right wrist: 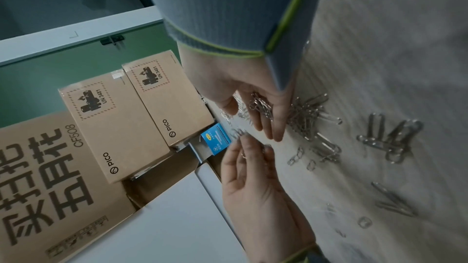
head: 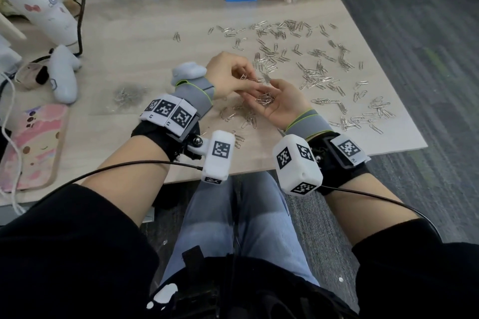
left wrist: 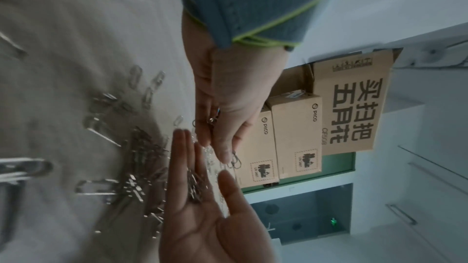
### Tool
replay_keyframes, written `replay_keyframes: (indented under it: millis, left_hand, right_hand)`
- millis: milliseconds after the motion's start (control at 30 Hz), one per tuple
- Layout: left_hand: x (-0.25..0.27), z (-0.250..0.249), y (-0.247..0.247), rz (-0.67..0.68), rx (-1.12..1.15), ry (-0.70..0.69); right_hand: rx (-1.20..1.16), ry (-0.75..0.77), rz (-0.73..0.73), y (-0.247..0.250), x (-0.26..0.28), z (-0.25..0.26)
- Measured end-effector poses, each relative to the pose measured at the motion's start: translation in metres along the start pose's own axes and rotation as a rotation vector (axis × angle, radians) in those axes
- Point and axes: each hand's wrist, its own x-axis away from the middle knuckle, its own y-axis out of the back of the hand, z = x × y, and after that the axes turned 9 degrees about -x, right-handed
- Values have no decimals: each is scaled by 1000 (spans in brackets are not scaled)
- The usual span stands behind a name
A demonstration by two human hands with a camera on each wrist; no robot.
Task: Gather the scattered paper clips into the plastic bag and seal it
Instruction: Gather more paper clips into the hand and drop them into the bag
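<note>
Dozens of silver wire paper clips (head: pixel 318 77) lie strewn over the far and right parts of the pale wood-grain table (head: pixel 145 54), some hooked into short chains, with a looser cluster just under the hands. The left hand (head: pixel 228 72) pinches a few clips between thumb and fingertips, held over the right hand (head: pixel 281 102), which lies palm-up with fingers relaxed, cradling a small heap of clips (head: pixel 265 100) rather than clasping it. The clear flat plastic bag (head: pixel 127 94) rests on the table to the left of the left wrist, apart from both hands, with a mound of clips showing through it; whether its mouth is open cannot be told. Judged from this, gathering is partly done and sealing not yet begun. Each clip should be light, stiff and smooth, hard to lift flat off the surface, so a fingertip pinch at one rounded end, or a sweep into a pile, would suit best. Tangled clips may come up together and drop off. The bag is likely limp and slippery; it is best held by the lips of its opening.
</note>
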Motion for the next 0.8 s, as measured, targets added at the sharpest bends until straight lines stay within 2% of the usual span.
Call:
replay_keyframes:
  millis: [133, 267, 333, 467, 600, 800]
  left_hand:
    - [-21, -14, 0, 36, -41, -36]
    - [-46, -18, 10, 10, -21, -78]
    - [-56, -15, 18, -73, 22, -105]
    - [-90, 5, 27, -226, 20, -10]
    - [-121, 24, 19, -140, -248, 58]
    - [-162, 25, -3, -12, -347, 106]
  right_hand:
    - [4, -8, 76, -17, -12, 8]
    - [-40, 62, 112, -28, -31, 24]
    - [-104, 67, 121, -28, -36, 32]
    - [-128, 55, 87, -28, -51, 55]
    - [-154, 89, 70, -25, -61, 71]
    - [-134, 133, 46, -15, -71, 89]
